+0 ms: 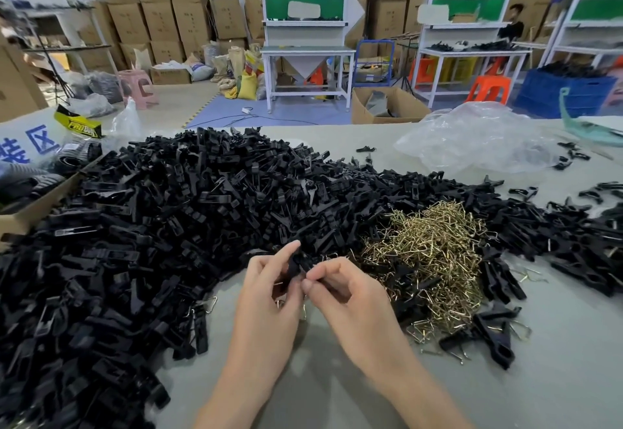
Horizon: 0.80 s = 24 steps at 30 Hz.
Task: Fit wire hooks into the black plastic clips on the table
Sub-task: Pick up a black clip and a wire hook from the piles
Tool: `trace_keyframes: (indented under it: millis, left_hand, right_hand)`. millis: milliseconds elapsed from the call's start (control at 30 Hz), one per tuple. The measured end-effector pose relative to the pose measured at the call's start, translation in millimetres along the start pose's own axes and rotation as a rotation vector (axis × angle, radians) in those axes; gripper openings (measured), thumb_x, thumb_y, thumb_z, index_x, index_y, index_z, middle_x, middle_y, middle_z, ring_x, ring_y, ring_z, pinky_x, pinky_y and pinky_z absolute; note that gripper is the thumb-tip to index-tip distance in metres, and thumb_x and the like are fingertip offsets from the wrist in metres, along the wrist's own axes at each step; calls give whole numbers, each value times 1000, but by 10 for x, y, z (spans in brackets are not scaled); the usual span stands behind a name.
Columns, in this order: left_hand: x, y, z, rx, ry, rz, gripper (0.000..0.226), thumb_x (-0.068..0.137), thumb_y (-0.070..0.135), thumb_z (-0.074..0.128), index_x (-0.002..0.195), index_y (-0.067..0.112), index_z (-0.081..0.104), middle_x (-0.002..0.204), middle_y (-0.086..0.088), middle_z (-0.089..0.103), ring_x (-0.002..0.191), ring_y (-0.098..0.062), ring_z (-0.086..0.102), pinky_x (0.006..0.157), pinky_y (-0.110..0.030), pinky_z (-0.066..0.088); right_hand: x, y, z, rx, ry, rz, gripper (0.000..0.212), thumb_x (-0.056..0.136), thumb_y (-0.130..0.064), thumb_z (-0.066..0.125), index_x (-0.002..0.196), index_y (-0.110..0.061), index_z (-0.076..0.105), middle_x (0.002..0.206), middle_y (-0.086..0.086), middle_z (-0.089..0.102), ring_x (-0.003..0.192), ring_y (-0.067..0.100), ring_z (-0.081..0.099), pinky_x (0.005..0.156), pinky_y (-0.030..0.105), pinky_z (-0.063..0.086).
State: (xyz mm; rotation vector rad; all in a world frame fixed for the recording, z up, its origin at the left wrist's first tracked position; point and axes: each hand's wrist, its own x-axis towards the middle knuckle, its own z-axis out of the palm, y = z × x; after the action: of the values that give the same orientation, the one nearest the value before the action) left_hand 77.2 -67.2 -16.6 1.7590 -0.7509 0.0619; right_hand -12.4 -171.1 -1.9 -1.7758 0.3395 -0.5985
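Obscured by fingers: most of small black plastic clip; wire fitted or not, could not tell | Grip: pinched clip's upper part with left hand, lower end with right hand | Looked narrow, matte, dark | Held above grey worktop, between heap of loose black plastic clips and pile of brass-coloured bent wire hooks

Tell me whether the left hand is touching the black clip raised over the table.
Touching. The head view shows the left hand with its fingers and thumb curled round the black clip, and no gap between them.
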Motion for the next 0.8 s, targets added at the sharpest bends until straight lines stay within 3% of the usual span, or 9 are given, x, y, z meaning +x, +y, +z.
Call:
trace_keyframes:
  millis: [133, 233, 300, 400, 500, 567, 633, 733, 800]
  left_hand:
    - [-12, -6, -14, -7, -40, 75, 61, 93, 3, 64, 125, 55, 57, 106, 20, 55, 95, -11, 61, 73, -14, 48]
    - [-15, -31, 3, -40, -77, 43, 58, 95, 9, 62, 127, 57, 55, 101, 13, 60, 85, -15, 63, 70, -20, 50]
    - [-24, -26, 6, -52, -89, 22, 55, 95, 11, 62, 127, 56, 56, 98, 12, 59, 77, -15, 61, 67, -20, 49]
    - [-29, 6, 4, -130, -77, -37, 55, 95, 9, 61, 123, 56, 58, 95, 13, 61, 70, -5, 57, 64, -13, 44]
    - [-34, 55, -3, -214, -64, -99, 46, 98, 15, 57, 125, 53, 60, 80, 20, 63, 57, 1, 49, 54, -10, 39]
    - [-37, 79, -18, -256, -58, -137, 43, 100, 20, 53, 126, 55, 58, 62, 15, 56, 49, -2, 39, 46, -13, 35]
    - [-27, 91, -43, -293, -57, -176, 44, 101, 22, 52, 124, 59, 57, 58, 9, 48, 48, -6, 34, 42, -16, 32]
    - [-17, 97, -40, -366, -93, -220, 44, 103, 21, 49, 124, 57, 59, 65, 7, 54, 55, -6, 44, 50, -15, 40]
    - [-23, 92, -15, -369, -105, -232, 43, 104, 18, 45, 126, 52, 61, 76, 6, 60, 66, -7, 53, 64, -22, 49]
  right_hand:
    - [26, -29, -48, 142, -7, 73, 11, 99, -22, 62, 101, -31, 68, 94, -9, 76, 87, 4, 71, 75, 11, 50]
    - [70, -30, -101, 230, -33, 148, 32, 97, -15, 64, 120, -37, 59, 93, -4, 78, 85, 9, 74, 76, 13, 52]
    - [96, -27, -116, 309, -53, 188, 40, 95, -10, 66, 128, -31, 59, 92, 1, 79, 83, 10, 74, 76, 16, 54]
    - [115, -2, -125, 401, -88, 216, 37, 91, -6, 70, 127, -17, 64, 94, 5, 79, 84, 9, 73, 77, 17, 55]
    - [123, 32, -129, 463, -122, 229, 42, 79, -16, 78, 118, -24, 67, 95, 1, 79, 83, 9, 73, 74, 16, 54]
    - [135, 66, -132, 520, -125, 242, 45, 71, -21, 80, 114, -26, 70, 93, -2, 78, 82, 10, 72, 74, 17, 54]
    - [138, 104, -149, 480, -130, 225, 44, 71, -29, 84, 114, -30, 74, 90, -7, 75, 79, 9, 69, 76, 18, 53]
    - [131, 132, -174, 357, -142, 206, 43, 74, -38, 85, 116, -39, 73, 84, -9, 70, 74, 7, 65, 77, 20, 52]
    - [137, 131, -155, 360, -133, 203, 45, 76, -35, 85, 119, -31, 71, 81, -7, 71, 72, 9, 66, 76, 22, 53]
